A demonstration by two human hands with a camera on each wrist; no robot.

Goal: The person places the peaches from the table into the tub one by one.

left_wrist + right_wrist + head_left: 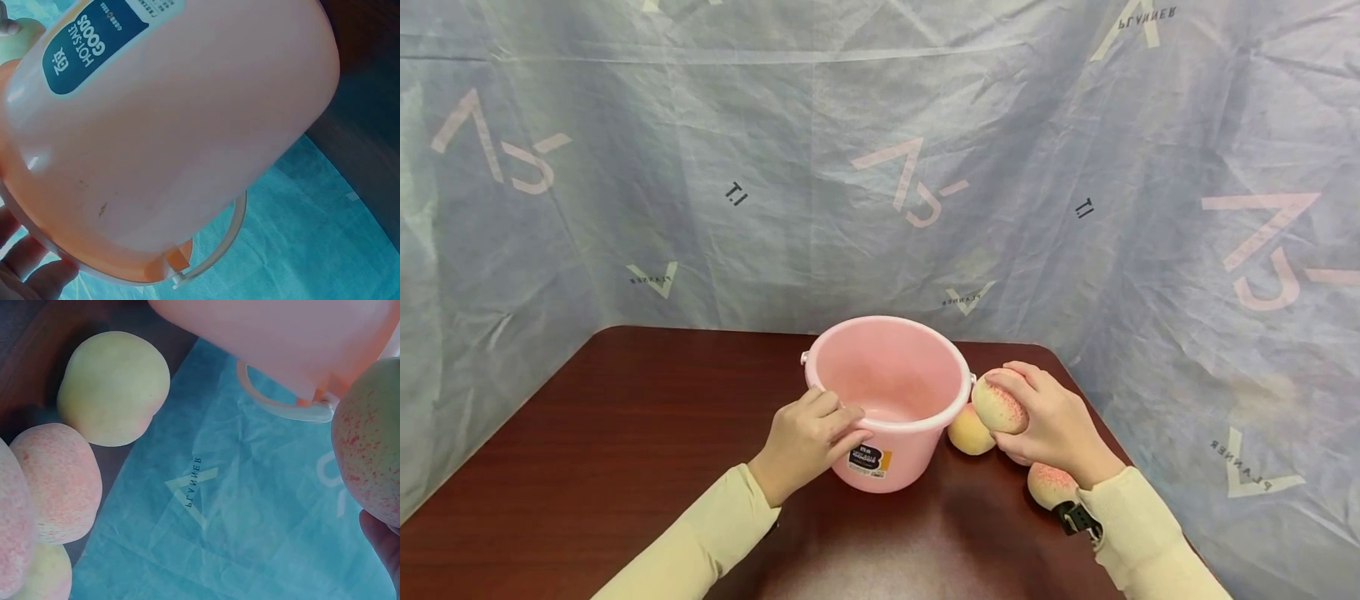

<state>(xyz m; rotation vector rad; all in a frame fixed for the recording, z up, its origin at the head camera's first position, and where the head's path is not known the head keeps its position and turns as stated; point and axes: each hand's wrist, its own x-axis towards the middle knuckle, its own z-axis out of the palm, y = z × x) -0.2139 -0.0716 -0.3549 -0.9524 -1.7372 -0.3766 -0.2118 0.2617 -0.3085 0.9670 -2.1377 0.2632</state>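
Note:
A pink bucket (917,454) stands upright on the table with its mouth facing up. My left hand (811,433) grips the near-left part of its rim, thumb on the outside; in the left wrist view the fingertips (59,275) meet the rim. My right hand (1060,425) holds a pale peach with red speckles (998,404) just right of the rim, above the table. Below that hand lie a yellow peach (970,432) and a speckled peach (1049,486), with another partly hidden. The right wrist view shows several peaches, including a yellowish one (114,389).
The dark red-brown table (587,450) extends to the left of the bucket. Grey printed cloth (820,208) hangs behind and along both sides. The bucket's handle (234,228) hangs down against its outside. A dark strap (1075,517) sits at my right wrist.

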